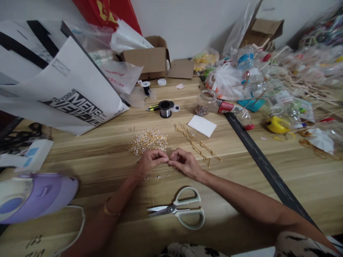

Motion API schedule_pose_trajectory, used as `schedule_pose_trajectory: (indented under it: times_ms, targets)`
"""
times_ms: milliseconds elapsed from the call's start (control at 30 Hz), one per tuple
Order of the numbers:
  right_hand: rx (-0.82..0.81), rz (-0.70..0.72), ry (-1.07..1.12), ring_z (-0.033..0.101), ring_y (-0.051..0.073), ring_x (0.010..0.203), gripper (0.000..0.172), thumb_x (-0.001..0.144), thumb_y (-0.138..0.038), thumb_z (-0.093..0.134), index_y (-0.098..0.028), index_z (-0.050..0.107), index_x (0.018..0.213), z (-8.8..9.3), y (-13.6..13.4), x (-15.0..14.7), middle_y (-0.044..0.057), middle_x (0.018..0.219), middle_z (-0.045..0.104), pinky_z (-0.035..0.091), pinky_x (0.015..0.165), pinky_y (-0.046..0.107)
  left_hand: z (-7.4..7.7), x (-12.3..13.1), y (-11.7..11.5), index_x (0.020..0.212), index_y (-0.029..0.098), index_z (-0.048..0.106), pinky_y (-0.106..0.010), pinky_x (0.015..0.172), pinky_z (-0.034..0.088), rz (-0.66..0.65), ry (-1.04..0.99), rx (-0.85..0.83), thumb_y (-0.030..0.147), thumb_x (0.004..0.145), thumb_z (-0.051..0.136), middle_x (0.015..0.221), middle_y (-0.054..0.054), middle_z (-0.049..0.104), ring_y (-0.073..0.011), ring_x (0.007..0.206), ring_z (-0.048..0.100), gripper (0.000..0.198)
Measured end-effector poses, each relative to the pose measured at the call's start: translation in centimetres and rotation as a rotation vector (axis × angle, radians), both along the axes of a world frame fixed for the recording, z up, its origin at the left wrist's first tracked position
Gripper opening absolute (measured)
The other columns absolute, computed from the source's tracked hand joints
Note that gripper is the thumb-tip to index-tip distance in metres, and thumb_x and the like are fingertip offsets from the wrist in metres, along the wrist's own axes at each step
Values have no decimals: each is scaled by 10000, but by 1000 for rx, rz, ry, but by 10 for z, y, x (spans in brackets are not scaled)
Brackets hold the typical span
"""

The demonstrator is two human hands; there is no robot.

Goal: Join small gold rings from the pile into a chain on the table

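My left hand and my right hand meet over the table, fingertips pinched together. Whatever lies between the fingertips is too small to make out. Just behind my left hand is a pile of small gold and silver jewellery findings. A short silver chain rests on the wood below the hands. To the right of my right hand lie gold beaded chains. Nearer to me, scissors with pale handles lie with their blades slightly apart, pointing left.
At the back are a wire spool, a white card and a jar of beads. A large white bag and a purple iron stand left. Plastic bottles and bags crowd the right, past a black strip.
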State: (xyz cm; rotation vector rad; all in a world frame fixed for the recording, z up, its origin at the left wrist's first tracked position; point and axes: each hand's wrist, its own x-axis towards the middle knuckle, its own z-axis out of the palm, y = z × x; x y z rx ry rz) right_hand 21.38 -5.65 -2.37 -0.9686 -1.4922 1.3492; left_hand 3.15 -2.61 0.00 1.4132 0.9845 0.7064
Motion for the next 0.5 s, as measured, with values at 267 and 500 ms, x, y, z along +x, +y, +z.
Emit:
schedule_pose_trajectory:
  times_ms: [267, 500]
  targets:
    - [39, -31, -44, 445, 93, 546, 261, 852, -421, 570, -162, 550, 836, 9, -2, 3, -16, 653, 514, 356, 494, 211, 1, -3, 0, 723, 142, 651, -243, 698, 437, -33, 78, 204, 299, 763, 647, 744, -31, 625, -142, 729, 567, 163]
    - [114, -73, -82, 458, 106, 569, 231, 804, -382, 635, -165, 569, 852, 16, -3, 3, -7, 668, 514, 352, 493, 217, -2, -2, -2, 733, 147, 647, -245, 693, 431, -48, 106, 310, 295, 787, 627, 738, -37, 615, -145, 722, 565, 159]
